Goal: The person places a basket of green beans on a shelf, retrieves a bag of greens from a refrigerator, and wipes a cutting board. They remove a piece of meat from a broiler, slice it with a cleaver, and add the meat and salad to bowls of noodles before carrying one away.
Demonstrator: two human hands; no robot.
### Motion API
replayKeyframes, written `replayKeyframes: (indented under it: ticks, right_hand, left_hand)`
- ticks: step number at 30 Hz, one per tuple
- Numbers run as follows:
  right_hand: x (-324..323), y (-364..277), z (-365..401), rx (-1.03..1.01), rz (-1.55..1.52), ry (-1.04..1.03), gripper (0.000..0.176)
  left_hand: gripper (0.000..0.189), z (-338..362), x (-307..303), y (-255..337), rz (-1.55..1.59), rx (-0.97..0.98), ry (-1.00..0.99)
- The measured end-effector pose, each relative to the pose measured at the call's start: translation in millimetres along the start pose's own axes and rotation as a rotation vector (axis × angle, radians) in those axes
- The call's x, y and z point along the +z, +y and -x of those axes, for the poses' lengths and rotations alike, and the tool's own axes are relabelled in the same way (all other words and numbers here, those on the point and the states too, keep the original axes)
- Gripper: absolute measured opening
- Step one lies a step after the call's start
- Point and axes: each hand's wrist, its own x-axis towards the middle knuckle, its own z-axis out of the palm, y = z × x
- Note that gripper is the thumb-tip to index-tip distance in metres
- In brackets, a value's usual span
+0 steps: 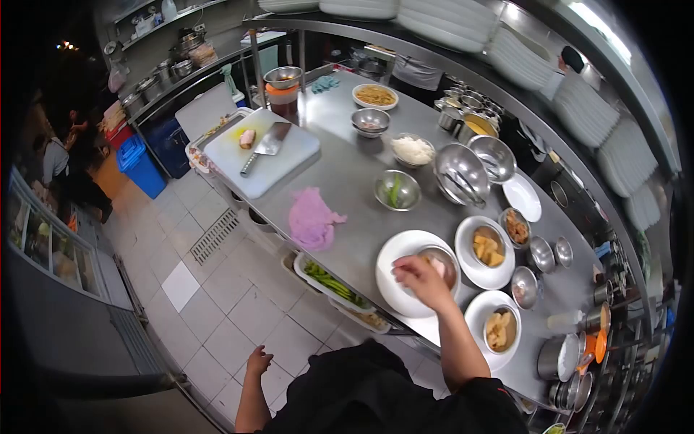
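My right hand (423,281) is over a white plate (391,289), beside a steel bowl (449,262) with pale pieces in it. Its fingers are drawn together in a pinch; whatever may be between them is too small to make out. Low at my left side, above the floor, my left hand (259,359) has its fingers loosely apart and holds nothing. Two white plates to the right carry bowls of yellow chunks (489,248) and pale brown pieces (499,329).
A cleaver (269,147) lies on a white cutting board (289,160). A purple cloth (312,218) rests near the counter's edge. Beyond are bowls of green pods (394,190) and white food (413,150). A shelf of stacked plates (441,25) hangs above. People stand far left and behind the shelf.
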Motion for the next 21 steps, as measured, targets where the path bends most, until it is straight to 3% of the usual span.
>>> replayKeyframes:
  ticks: [3,5,7,9,11,13,15,16,18,19,21]
  right_hand:
    - [27,3,-63,-0.012,0.141,-0.104,0.030]
    - [16,10,-122,0.042,0.109,-0.143,0.031]
    - [0,7,-187,0.174,0.115,-0.022,0.036]
    - [-30,64,-270,0.140,0.342,0.215,0.038]
    - [-72,130,-344,0.188,0.417,0.582,0.033]
    - [-107,134,-377,0.538,0.399,0.853,0.029]
    - [-118,76,-364,0.574,0.134,0.715,0.035]
    - [-117,79,-369,0.589,0.146,0.715,0.035]
    - [-116,84,-382,0.644,-0.052,1.003,0.047]
    - [-121,91,-391,0.646,-0.050,1.017,0.047]
    - [-127,117,-410,0.431,-0.296,1.056,0.050]
  left_hand:
    - [0.059,-24,-23,10,-0.040,0.078,0.023]
    - [0.058,-38,-33,14,0.086,0.004,-0.005]
    - [0.056,-53,-39,6,0.072,-0.009,-0.021]
    - [0.056,-43,-61,27,-0.086,-0.014,-0.045]
    - [0.055,-34,-91,41,-0.070,-0.036,-0.040]
    - [0.049,-41,-128,60,0.134,-0.099,0.039]
    - [0.044,-67,-161,58,0.471,-0.150,0.128]
    - [0.042,-71,-171,77,0.482,-0.097,0.143]
    - [0.041,-77,-199,158,0.484,0.005,0.142]
    - [0.040,-85,-210,202,0.476,0.053,0.129]
    - [0.037,-110,-227,282,0.383,0.210,0.041]
